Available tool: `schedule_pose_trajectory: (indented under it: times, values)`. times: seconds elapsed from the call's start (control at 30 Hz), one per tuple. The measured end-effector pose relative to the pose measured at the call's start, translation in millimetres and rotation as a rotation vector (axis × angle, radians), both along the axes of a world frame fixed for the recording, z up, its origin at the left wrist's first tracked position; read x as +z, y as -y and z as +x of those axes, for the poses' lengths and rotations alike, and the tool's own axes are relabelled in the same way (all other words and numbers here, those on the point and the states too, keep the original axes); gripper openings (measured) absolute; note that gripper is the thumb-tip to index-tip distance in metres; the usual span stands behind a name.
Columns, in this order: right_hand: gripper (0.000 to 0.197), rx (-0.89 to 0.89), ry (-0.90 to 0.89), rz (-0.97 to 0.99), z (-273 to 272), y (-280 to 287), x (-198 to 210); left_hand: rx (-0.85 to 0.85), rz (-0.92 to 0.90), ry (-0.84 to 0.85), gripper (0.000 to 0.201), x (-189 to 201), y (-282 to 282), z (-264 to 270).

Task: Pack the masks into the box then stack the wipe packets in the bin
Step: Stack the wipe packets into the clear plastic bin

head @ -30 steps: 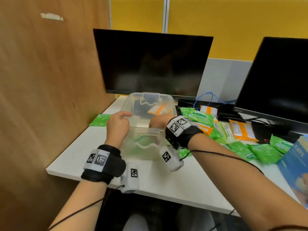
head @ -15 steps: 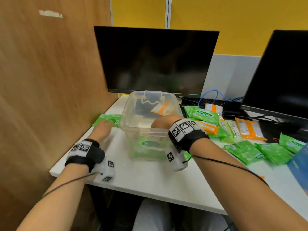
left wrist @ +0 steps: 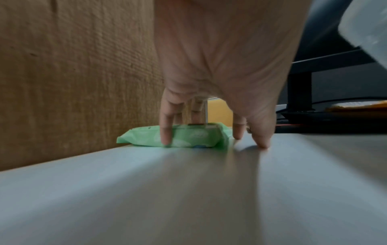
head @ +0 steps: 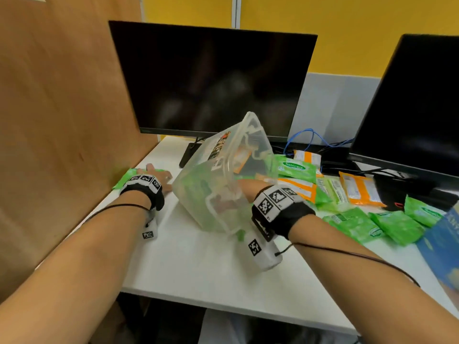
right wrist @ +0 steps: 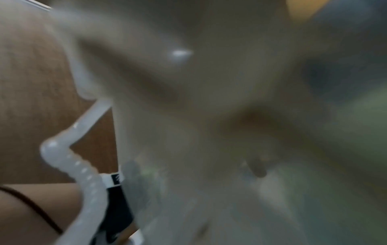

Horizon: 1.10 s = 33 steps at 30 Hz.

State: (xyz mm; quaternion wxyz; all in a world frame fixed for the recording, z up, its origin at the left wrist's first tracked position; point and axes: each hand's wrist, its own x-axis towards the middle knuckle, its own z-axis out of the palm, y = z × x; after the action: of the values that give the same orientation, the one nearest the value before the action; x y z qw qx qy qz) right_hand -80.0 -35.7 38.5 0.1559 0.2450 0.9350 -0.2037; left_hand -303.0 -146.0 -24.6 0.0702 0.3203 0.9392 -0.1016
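Note:
The clear plastic bin (head: 218, 175) stands tipped on one edge in the middle of the white desk, its mouth turned to the right. Green wipe packets (head: 196, 187) show through its wall. My right hand (head: 244, 188) reaches into the mouth and holds the near rim; its fingers are hidden behind the plastic. The right wrist view is a blur of the bin wall (right wrist: 188, 99) and a clip handle (right wrist: 79, 149). My left hand (head: 155, 176) lies on a green wipe packet (head: 124, 178) beside the wooden partition. In the left wrist view its fingers (left wrist: 166, 137) rest on that packet (left wrist: 188, 136), thumb on the desk.
Several green (head: 293, 167) and orange (head: 357, 189) wipe packets are scattered right of the bin. A blue mask box (head: 444, 247) sits at the right edge. Two dark monitors (head: 213, 80) (head: 417, 103) stand behind, and a wooden partition (head: 62, 108) closes the left.
My left hand left the bin's rim and moved left onto the green packet by the partition. The bin, flat on the desk before, is now tipped up by my right hand.

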Motion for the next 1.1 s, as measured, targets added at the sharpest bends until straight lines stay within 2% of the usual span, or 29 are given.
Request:
schedule_pose_trajectory:
  times: [0.07,0.13,0.17,0.23,0.27,0.3,0.37,0.43,0.5,0.57,0.63,0.7,0.8,0.83,0.9,1.0,1.03,1.1]
  values:
    - [0.046,0.048,0.015,0.133,-4,-2,14,0.044,0.021,0.009,0.048,8,3,7]
    - [0.036,0.025,-0.114,0.099,-7,-8,23,0.047,0.025,-0.003,0.047,12,8,9]
    - [0.040,-0.018,-0.210,-0.049,-7,-8,27,0.030,0.008,-0.015,0.048,13,9,8]
    - [0.060,-0.081,-0.355,-0.468,-7,-5,31,-0.009,-0.024,-0.015,0.048,15,11,9]
    - [0.063,-0.049,-0.348,-0.605,-7,-1,30,-0.014,-0.025,-0.011,0.052,18,12,13]
    - [0.057,0.026,-0.303,-0.635,-7,2,26,-0.007,-0.034,-0.021,0.059,21,14,17]
    - [0.039,0.201,-0.198,-0.482,-3,13,18,0.007,-0.030,-0.044,0.070,27,19,29]
    - [0.041,0.272,-0.188,-0.300,-6,17,14,0.014,-0.002,-0.051,0.066,35,27,47]
    - [0.042,0.265,-0.182,-0.163,-8,19,18,0.026,0.031,-0.029,0.069,48,32,68]
    - [0.042,0.288,-0.117,-0.017,-5,21,25,0.084,0.014,-0.005,0.058,30,31,40]
    - [0.038,0.350,-0.008,0.160,1,27,30,0.146,0.179,0.042,0.041,21,34,26]
    - [0.034,0.392,0.064,0.278,4,33,31,0.150,0.422,0.006,0.026,15,40,7]
    - [0.035,0.380,0.132,0.158,7,30,35,0.260,0.890,-0.030,0.009,30,64,1]
    - [0.044,0.352,0.115,0.071,9,27,38,0.308,1.043,-0.055,0.010,42,74,7]
    - [0.062,0.244,-0.058,-0.130,12,18,43,0.337,1.302,-0.130,0.014,70,92,17]
    - [0.066,0.014,-0.522,-0.373,4,11,37,0.219,1.529,-0.197,0.017,110,103,40]
    - [0.069,-0.034,-0.634,-0.408,0,10,33,0.166,1.581,-0.150,0.019,119,101,50]
    - [0.076,-0.062,-0.762,-0.539,-6,12,25,0.082,1.672,0.087,0.027,124,85,67]
